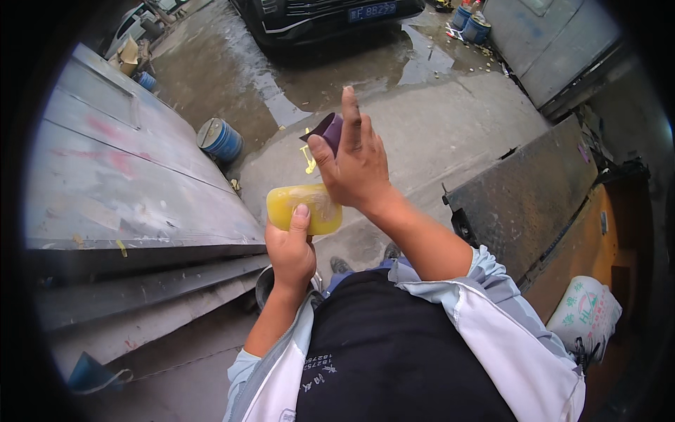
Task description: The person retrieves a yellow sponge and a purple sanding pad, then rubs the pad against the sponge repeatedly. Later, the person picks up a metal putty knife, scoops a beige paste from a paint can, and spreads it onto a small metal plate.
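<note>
In my left hand (292, 254) is a yellow sanding block (285, 204), flat with rounded corners, its face smeared with pale dust. The thumb presses on that face, while the fingers are hidden beneath. Just above and to the right, my right hand (360, 163) holds a curled purple sheet (330, 133) that looks like sandpaper, in the gap between thumb and fingers. Its index finger points up and away. The heel of this hand is close beside the block's right end; whether they touch I cannot tell.
Grey metal panels (119, 162) stand at left, near a blue bucket (220, 141). A black car (316, 21) is parked ahead on wet concrete (204, 77). To the right are a dark metal plate (524, 197) and a white sack (585, 316). Blue cans (477, 29) stand far right.
</note>
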A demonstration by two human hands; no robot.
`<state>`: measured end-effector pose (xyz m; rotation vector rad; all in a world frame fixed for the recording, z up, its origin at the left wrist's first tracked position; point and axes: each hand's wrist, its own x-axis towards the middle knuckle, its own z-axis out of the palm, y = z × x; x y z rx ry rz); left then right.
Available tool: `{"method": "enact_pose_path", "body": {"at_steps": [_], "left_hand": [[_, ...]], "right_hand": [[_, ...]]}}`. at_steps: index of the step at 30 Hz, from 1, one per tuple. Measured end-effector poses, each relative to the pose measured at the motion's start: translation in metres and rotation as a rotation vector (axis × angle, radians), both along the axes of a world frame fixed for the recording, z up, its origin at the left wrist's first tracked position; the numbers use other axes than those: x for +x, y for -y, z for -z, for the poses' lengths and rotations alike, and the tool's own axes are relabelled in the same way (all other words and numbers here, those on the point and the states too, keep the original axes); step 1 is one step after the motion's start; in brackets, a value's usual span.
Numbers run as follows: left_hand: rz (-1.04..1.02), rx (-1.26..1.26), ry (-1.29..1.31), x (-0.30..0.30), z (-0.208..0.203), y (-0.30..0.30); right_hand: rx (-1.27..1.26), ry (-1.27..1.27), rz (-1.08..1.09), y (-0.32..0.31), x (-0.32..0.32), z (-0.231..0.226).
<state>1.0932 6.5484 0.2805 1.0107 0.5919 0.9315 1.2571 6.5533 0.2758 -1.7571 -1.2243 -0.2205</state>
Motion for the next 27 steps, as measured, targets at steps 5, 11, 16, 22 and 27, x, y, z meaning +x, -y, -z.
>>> {"method": "enact_pose_path", "body": {"at_steps": [5, 11, 16, 22, 27], "left_hand": [[0.081, -0.133, 0.165, -0.017, -0.006, -0.005], [0.098, -0.150, 0.127, -0.027, -0.006, -0.011], [0.055, -0.132, 0.155, -0.023, 0.000, -0.017], [-0.036, -0.295, 0.102, -0.007, -0.020, -0.015], [0.196, -0.599, 0.387, -0.019, 0.003, -0.026]], "right_hand": [[-0.077, -0.395, -0.017, 0.014, 0.031, 0.003], [-0.314, -0.665, -0.241, 0.046, 0.036, -0.008], [-0.314, -0.742, -0.250, 0.059, 0.034, -0.010], [-0.320, -0.682, -0.293, 0.071, 0.029, 0.006], [-0.293, -0.711, -0.464, 0.078, 0.017, -0.003]]}}
